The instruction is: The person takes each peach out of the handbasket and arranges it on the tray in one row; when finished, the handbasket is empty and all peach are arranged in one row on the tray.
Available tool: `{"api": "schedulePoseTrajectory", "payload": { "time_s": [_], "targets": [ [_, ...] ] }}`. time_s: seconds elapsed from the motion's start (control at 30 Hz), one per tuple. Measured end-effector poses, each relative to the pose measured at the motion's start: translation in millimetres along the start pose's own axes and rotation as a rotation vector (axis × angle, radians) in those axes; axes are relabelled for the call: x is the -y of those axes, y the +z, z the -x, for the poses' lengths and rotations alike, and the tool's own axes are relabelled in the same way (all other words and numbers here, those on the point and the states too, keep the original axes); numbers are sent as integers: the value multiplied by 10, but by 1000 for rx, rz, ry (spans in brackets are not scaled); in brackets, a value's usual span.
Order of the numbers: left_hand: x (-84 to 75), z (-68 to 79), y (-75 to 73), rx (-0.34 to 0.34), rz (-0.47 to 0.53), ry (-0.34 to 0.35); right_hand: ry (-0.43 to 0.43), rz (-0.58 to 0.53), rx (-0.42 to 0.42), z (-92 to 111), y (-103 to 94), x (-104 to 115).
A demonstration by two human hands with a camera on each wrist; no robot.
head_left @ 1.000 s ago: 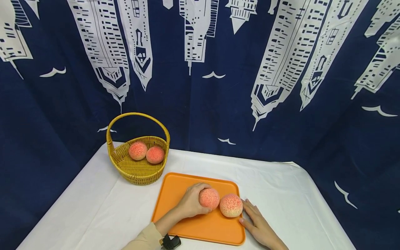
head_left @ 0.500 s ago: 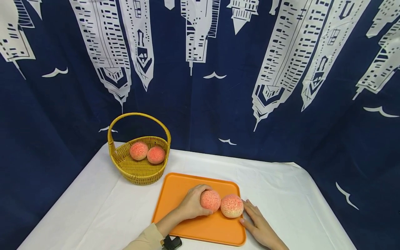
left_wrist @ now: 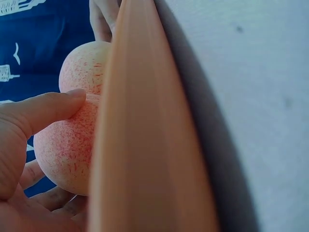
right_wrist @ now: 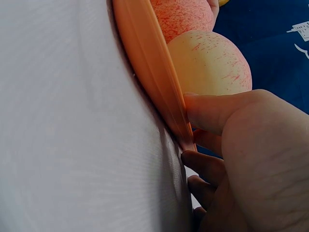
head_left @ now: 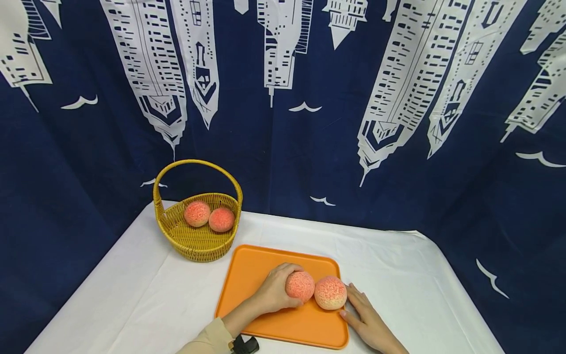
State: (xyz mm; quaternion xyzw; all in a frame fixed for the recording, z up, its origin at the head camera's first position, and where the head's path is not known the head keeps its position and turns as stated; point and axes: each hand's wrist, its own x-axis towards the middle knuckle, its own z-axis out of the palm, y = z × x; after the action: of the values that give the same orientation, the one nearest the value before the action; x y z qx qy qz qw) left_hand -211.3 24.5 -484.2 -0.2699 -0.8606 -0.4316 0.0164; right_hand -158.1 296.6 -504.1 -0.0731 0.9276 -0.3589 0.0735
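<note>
On the orange tray [head_left: 283, 324], my left hand [head_left: 275, 291] grips a round pink-speckled peach [head_left: 300, 287], thumb on the near side and fingers round the far side. Touching it on the right is a second peach [head_left: 330, 293], paler yellow below. In the left wrist view the thumb presses the held peach [left_wrist: 65, 150] close to where the two meet. My right hand [head_left: 366, 322] lies along the tray's right edge, fingers fairly straight. Its thumb [right_wrist: 207, 108] touches the tray rim [right_wrist: 161, 72] in the right wrist view, the other fingertips just outside.
A yellow wicker basket [head_left: 194, 250] with a tall handle stands at the back left, holding two more peaches [head_left: 197, 213]. White cloth [head_left: 132, 300] covers the table. A dark blue curtain [head_left: 274, 157] with white skyline prints hangs behind.
My left hand and its peach have moved slightly right and nearer, and the second peach has shifted a little to the right. My right hand has stayed at the tray's edge.
</note>
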Motion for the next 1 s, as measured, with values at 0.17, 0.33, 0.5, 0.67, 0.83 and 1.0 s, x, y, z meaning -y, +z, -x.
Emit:
{"api": "schedulePoseTrajectory", "payload": {
  "time_s": [0.17, 0.33, 0.5, 0.67, 0.83, 1.0],
  "targets": [
    [1, 6, 3, 1, 4, -7, 1, 5, 0, 0, 1, 1],
    [8, 9, 7, 8, 6, -8, 5, -7, 3, 9, -1, 7],
    [-1, 9, 2, 17, 3, -9, -23, -12, -28, 29, 3, 10],
    [-19, 5, -38, -9, -1, -12, -38, -8, -32, 37, -2, 12],
    [-60, -3, -205, -63, 15, 2, -50, 3, -31, 28, -7, 8],
    [-74, -5, -466, -192, 56, 47, -66, -5, -58, 15, 16, 6]
  ]
}}
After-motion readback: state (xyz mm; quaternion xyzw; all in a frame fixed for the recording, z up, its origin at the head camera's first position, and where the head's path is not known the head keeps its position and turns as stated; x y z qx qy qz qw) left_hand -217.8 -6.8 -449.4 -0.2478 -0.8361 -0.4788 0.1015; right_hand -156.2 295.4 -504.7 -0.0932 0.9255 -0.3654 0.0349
